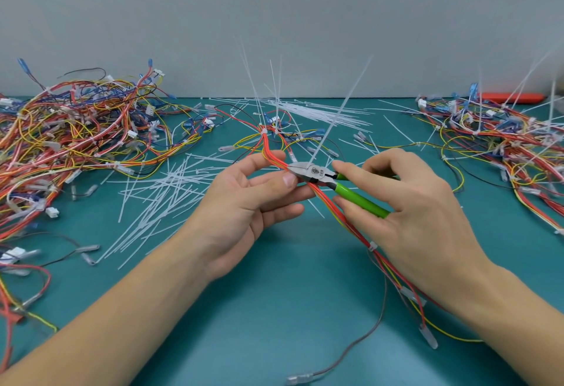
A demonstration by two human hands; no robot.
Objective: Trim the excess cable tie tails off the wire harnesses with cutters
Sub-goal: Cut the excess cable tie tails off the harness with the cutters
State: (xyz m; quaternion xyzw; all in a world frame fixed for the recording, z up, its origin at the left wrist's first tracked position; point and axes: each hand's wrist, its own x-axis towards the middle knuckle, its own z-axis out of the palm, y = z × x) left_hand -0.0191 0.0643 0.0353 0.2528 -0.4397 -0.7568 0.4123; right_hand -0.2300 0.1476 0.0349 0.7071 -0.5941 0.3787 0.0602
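At the frame's centre, the left hand (pixel 244 199) pinches the red-and-yellow wire harness (pixel 276 159) between thumb and fingers. The right hand (pixel 406 202) grips the green-handled cutters (pixel 317 171), whose nose meets a white cable tie tail (pixel 338 110) rising from the harness above the teal desk (pixel 274 309).

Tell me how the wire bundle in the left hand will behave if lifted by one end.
The wire bundle would probably sag; its loose end already curves limply across the mat. It looks light, thin strands with small plugs. The ties likely keep the strands together, though the loose ends may snag.
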